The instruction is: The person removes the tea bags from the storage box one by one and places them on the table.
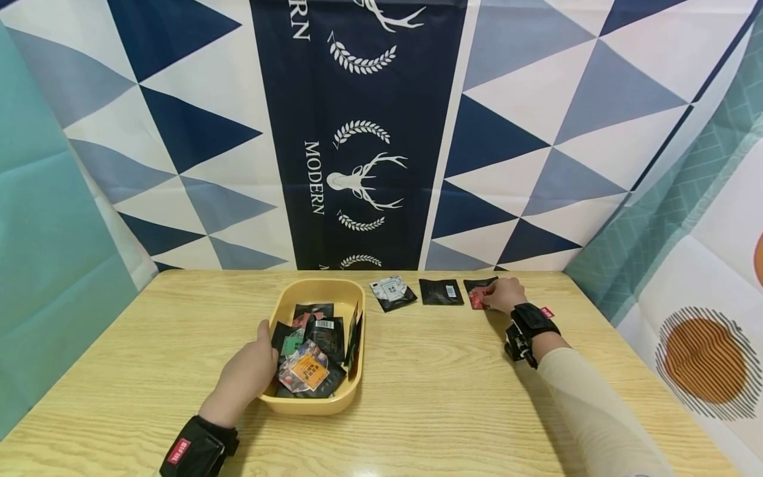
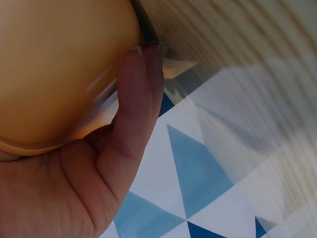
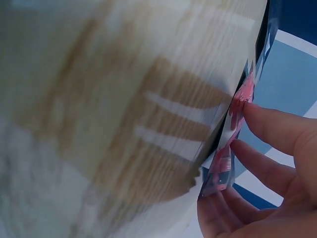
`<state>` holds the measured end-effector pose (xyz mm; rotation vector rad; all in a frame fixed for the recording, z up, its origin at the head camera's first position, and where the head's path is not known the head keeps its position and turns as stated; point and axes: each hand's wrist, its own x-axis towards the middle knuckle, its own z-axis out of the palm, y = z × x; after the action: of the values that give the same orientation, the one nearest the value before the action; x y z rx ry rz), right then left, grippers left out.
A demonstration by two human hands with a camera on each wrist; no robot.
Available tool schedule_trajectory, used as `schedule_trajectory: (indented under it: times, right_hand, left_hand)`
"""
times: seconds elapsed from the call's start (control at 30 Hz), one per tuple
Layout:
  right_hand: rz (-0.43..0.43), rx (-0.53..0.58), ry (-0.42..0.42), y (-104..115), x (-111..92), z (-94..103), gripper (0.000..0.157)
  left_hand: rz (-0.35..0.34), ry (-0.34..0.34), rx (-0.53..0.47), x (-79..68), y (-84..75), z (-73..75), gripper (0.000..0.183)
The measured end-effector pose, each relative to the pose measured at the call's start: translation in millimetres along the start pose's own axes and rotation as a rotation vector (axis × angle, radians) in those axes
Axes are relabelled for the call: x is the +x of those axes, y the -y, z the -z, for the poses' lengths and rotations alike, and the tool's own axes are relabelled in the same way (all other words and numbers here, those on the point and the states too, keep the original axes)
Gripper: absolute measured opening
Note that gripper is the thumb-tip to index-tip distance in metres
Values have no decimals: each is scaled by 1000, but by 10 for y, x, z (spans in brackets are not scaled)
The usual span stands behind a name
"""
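Observation:
A yellow plastic bin stands left of centre on the table. My left hand holds its left wall, thumb up by the rim; the left wrist view shows the fingers along the outside. Inside lie several black sachets with coloured labels, among them an orange-labelled sachet. At the back right, my right hand holds a black sachet with a red label by its near right part. In the right wrist view, fingertips touch the label's face and others reach its edge.
In line with the red-labelled sachet along the table's back lie a white-labelled sachet and a black sachet with a barcode. A patterned cloth hangs behind the wooden table, with more cloth at both sides.

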<state>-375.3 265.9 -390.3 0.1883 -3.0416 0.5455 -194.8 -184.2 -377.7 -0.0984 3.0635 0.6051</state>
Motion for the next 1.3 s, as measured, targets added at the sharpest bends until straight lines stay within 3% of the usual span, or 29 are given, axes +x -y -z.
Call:
schedule_trajectory:
  times: [0.17,0.3,0.57,0.8,0.9,1.07,1.3]
  right_hand:
    - [-54,-7,7,34,-61,28,30]
    - [-52,14,-9,73,-97,60,28]
    - [100,65,-144,272,-62,120,31]
    - [225,81,-167,751,-117,135,31]
    - [295,104,-136,1033,-206,131,31]
    - [393,169,-16,1496,-395,114,31]
    - [506,202,86,1876,-612,36,31]
  left_hand:
    - [5,5,-1,0,-10,2,60]
    - [24,20,-10,-8,-8,6,61]
    - [12,17,3,-9,3,2,61]
    - [1,7,3,-5,7,-4,60]
    - [2,7,-5,-6,16,-19,60]
    - [0,4,-8,-2,22,-30,60]
    - [3,8,-7,7,27,-15,60]
